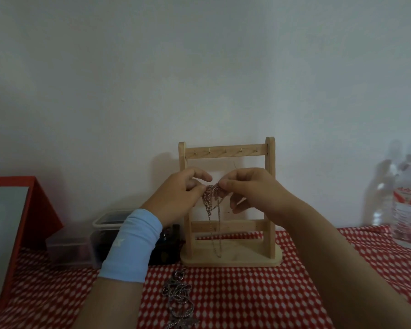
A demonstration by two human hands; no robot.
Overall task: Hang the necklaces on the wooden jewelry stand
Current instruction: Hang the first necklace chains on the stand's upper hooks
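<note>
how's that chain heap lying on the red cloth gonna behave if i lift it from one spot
Probably floppy: the necklace pinched between the left hand and right hand droops in limp strands. The chain heap lies in overlapping loops, so it may well come up tangled rather than as one strand. It looks thin, so likely light.

Probably a home: a plain white wall behind a red-and-white checked cloth, on which stand plastic tubs, a red box and a water bottle, all ordinary household things in dim indoor light.
</note>
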